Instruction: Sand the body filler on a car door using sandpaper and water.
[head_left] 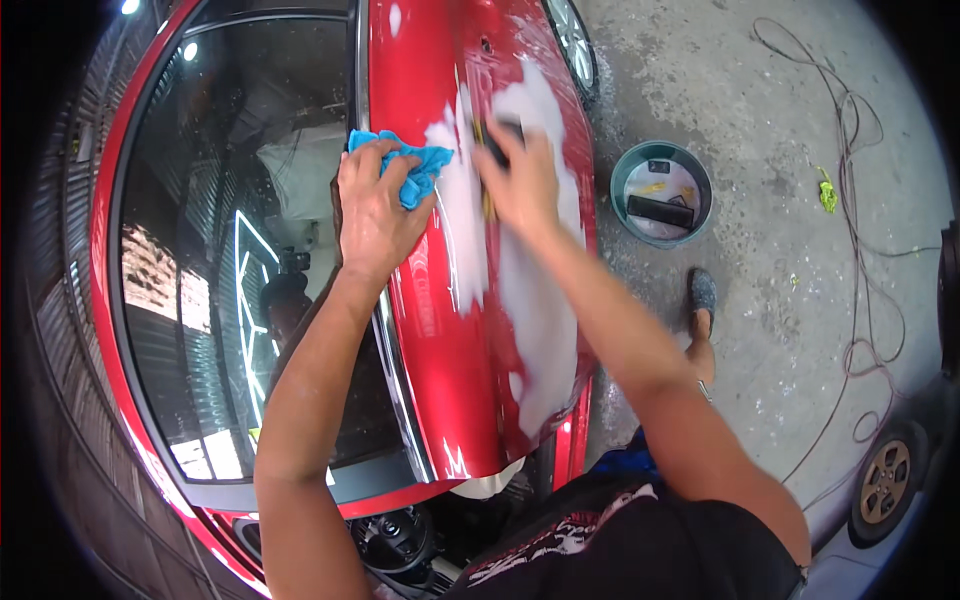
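My left hand (383, 215) is closed around a crumpled blue cloth (428, 168) at the edge where the red car door (412, 300) meets the window glass. My right hand (527, 185), slightly blurred, grips a black sanding block (508, 138) with a yellowish edge. It holds the block against the door's raised crease. Pale, whitish filler patches (540, 330) cover much of the panel around the block. Part of the block is hidden beneath my fingers.
A round green bucket (662, 238) of cloudy water, with a dark block and yellow pieces in it, stands on the concrete floor to the right. Beyond it lie a long cable (852, 200) and a bright yellow-green scrap (827, 192). Another vehicle's wheel (887, 482) shows at the lower right.
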